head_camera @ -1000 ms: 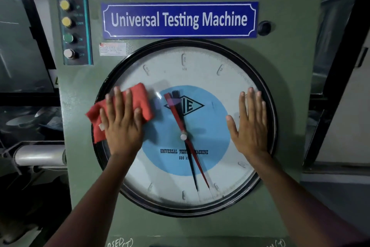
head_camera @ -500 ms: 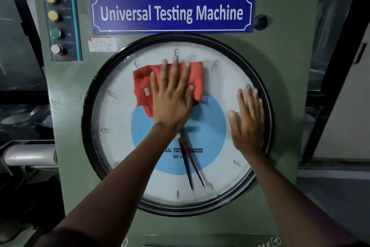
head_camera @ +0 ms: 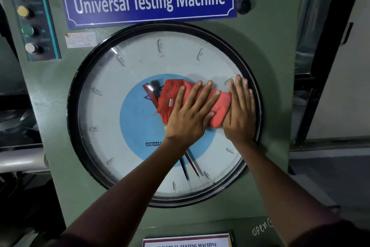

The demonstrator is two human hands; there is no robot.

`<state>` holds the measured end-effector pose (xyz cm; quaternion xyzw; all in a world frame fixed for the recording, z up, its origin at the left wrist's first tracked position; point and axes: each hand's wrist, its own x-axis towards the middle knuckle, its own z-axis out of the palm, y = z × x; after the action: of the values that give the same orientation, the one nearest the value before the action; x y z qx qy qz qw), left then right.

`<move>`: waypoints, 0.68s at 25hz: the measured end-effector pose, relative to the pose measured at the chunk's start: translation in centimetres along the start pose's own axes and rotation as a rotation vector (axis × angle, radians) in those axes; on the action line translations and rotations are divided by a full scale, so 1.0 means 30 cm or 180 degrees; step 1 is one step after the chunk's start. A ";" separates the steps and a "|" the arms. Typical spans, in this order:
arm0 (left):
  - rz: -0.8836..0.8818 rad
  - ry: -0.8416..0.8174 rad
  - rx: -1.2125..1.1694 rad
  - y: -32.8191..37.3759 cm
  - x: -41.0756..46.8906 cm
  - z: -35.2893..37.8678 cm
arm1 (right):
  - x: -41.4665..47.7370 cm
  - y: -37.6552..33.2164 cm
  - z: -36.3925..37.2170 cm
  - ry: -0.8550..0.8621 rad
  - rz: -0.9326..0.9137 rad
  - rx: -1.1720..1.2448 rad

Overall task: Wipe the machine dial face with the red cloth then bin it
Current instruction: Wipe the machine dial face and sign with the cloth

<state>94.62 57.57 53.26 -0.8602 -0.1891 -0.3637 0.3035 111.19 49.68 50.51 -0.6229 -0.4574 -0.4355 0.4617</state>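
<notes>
The round dial face point(head_camera: 128, 78) with a black rim fills the middle of the green machine front. The red cloth point(head_camera: 174, 94) lies bunched on the glass just right of the dial's centre. My left hand point(head_camera: 190, 114) presses flat on the cloth, fingers spread and pointing up right. My right hand point(head_camera: 240, 110) rests flat on the glass at the dial's right rim, its inner edge touching the cloth's right end. The red and black pointers point(head_camera: 190, 166) show below my left wrist. No bin is in view.
A blue "Universal Testing Machine" nameplate point(head_camera: 149, 1) sits above the dial. A strip of push buttons point(head_camera: 30, 20) runs down the upper left. A black knob point(head_camera: 243, 5) is right of the nameplate. A metal tube point(head_camera: 20, 159) sticks out at the left.
My left hand has slid the red cloth from the dial's left side over the top to right of centre, up against my right hand. The view has moved closer.
</notes>
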 end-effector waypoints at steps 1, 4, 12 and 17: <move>-0.0037 0.0026 0.0028 -0.013 0.012 -0.011 | 0.003 0.005 0.006 0.0003 -0.0019 -0.0029; -0.0553 0.0291 0.0025 -0.112 0.054 -0.046 | -0.004 0.018 0.018 0.0039 -0.0094 -0.0118; -0.2263 0.0535 -0.0079 -0.482 -0.143 -0.135 | -0.004 0.010 0.005 -0.0096 -0.0018 -0.0198; -0.2523 0.0720 -0.0209 -0.457 -0.124 -0.128 | -0.009 -0.002 0.003 -0.0131 -0.0066 -0.0447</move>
<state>82.72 64.84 57.90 -0.6846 -0.4594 -0.5506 0.1312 111.09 49.72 50.26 -0.6577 -0.4415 -0.4584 0.4029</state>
